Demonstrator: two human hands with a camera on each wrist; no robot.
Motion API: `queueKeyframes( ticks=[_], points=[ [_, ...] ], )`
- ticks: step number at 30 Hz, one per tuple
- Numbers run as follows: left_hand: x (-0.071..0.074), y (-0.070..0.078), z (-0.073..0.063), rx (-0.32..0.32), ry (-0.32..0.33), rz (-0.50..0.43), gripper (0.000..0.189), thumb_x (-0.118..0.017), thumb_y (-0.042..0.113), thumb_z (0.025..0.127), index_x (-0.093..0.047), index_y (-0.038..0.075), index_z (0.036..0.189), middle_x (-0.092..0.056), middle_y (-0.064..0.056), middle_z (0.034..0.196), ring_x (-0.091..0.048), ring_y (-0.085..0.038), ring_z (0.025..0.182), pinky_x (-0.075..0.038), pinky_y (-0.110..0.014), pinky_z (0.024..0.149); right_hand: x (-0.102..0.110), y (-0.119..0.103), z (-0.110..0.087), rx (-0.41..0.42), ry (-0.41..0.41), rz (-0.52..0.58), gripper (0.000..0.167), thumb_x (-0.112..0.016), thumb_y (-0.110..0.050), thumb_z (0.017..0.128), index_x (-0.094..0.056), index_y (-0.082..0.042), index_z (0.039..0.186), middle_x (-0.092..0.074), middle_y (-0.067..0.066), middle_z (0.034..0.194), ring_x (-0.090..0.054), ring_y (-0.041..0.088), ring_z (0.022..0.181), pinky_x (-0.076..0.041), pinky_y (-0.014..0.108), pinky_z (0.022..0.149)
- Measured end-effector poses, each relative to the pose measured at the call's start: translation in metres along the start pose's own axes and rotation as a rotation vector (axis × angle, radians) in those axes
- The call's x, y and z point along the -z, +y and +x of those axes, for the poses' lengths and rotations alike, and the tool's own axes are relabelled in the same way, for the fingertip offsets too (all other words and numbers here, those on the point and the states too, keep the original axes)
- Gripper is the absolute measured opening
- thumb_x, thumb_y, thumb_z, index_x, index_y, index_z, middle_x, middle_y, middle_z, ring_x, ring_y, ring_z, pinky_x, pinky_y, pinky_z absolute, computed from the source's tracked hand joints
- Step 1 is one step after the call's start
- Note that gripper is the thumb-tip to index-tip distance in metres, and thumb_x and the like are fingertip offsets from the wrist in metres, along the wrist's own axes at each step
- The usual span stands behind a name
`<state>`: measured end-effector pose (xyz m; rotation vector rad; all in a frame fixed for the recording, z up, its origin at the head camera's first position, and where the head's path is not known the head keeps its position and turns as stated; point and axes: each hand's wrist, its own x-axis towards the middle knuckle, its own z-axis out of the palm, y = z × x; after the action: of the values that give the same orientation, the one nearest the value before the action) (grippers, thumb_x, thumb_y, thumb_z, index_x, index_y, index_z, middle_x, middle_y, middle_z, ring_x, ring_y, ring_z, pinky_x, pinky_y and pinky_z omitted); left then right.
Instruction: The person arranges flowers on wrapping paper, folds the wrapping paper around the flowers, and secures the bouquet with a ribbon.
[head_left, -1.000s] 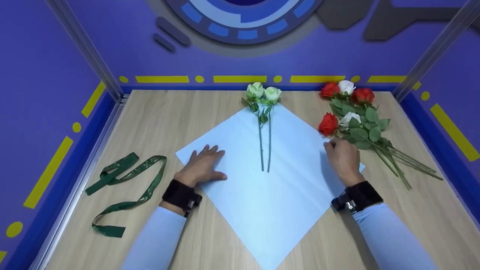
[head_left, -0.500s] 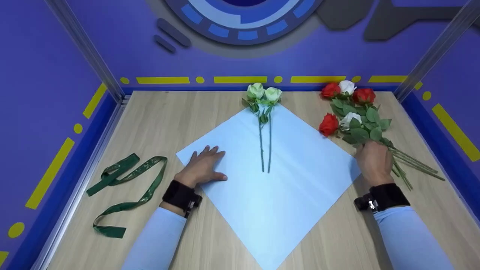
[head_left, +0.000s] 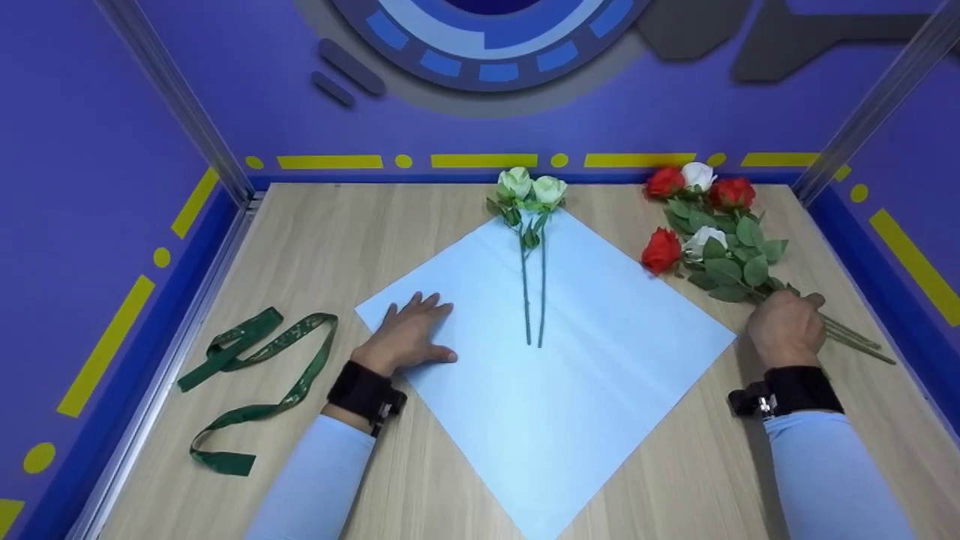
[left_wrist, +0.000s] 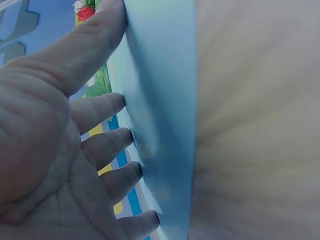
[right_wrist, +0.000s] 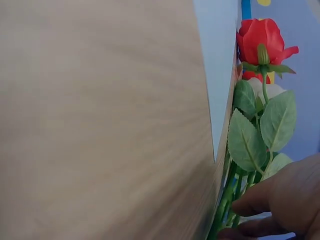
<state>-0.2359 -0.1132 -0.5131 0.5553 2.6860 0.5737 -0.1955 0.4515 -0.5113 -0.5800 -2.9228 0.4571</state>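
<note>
My left hand (head_left: 409,337) lies with fingers spread on the left corner of a light-blue wrapping sheet (head_left: 600,360), its fingertips (left_wrist: 131,172) pressing the paper. Two pale-green roses (head_left: 532,187) lie side by side over the sheet's far corner, stems pointing toward me. At the right, my right hand (head_left: 787,330) has its fingers curled at the stems of the nearer roses, and the thumb (right_wrist: 255,200) touches the green stems (right_wrist: 225,205). A red rose (head_left: 661,251) and a white rose (head_left: 705,241) head that group. The exact stems in the grip are partly hidden.
Behind the nearer roses lie more red roses (head_left: 731,193) and a white rose (head_left: 698,176). A dark-green ribbon (head_left: 281,401) curls loosely on the wooden table (head_left: 360,232) at the left. Blue-purple panels (head_left: 420,127) wall in the back and sides.
My right hand has left the sheet's right corner and moved right onto the rose stems. The left hand has stayed on the sheet. Roses, sheet and ribbon have kept their places.
</note>
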Motion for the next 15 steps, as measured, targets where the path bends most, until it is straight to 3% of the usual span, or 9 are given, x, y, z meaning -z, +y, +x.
queueKeyframes(
  ticks=[7, 15],
  points=[
    [0.0, -0.001, 0.0, -0.003, 0.001, 0.004, 0.089, -0.083, 0.046, 0.09, -0.042, 0.012, 0.162, -0.029, -0.017, 0.172, -0.014, -0.041, 0.162, -0.008, -0.068, 0.128, 0.004, 0.009, 0.003, -0.033, -0.095, -0.005, 0.045, -0.039, -0.004, 0.095, -0.052, 0.036, 0.11, -0.04, 0.06, 0.118, -0.058, 0.061, 0.081, -0.051, 0.061, 0.059],
    [0.001, -0.001, 0.001, -0.011, 0.008, 0.012, 0.09, -0.083, 0.046, 0.089, -0.043, 0.013, 0.162, -0.03, -0.017, 0.172, -0.015, -0.041, 0.162, -0.009, -0.07, 0.127, 0.005, 0.019, 0.004, -0.038, -0.042, 0.015, 0.037, -0.038, 0.002, 0.093, -0.053, 0.033, 0.104, -0.049, 0.053, 0.102, -0.055, 0.068, 0.091, -0.05, 0.069, 0.071]
  ],
)
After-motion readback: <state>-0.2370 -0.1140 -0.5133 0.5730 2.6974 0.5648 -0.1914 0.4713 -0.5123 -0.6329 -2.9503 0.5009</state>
